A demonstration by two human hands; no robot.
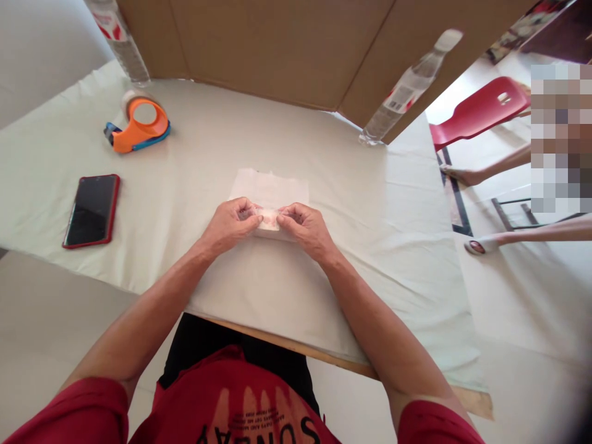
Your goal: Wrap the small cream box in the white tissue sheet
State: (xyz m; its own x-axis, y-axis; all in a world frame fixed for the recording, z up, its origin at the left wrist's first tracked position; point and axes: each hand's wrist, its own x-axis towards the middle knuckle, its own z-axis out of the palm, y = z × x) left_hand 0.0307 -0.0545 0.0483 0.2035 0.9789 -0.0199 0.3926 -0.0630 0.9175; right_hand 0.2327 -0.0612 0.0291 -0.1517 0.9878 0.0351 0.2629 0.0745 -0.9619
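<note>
Between my two hands is a small, shiny, see-through strip (269, 219) that looks like clear tape. My left hand (234, 223) pinches its left end between thumb and fingertips. At its right end, my right hand (303, 227) has the same kind of pinch. Just beneath and beyond the hands lies a white sheet of paper (269, 186) with a somewhat ragged far edge. Its near part is partly covered by my fingers, and I cannot tell whether the strip touches it.
An orange tape dispenser (147, 126) and a red-cased phone (92, 211) lie to the left on the cloth-covered table (194, 160). Clear bottles (407, 92) stand by a cardboard panel (268, 49) at the back. On the right are a red chair (481, 111) and a person's legs (546, 235).
</note>
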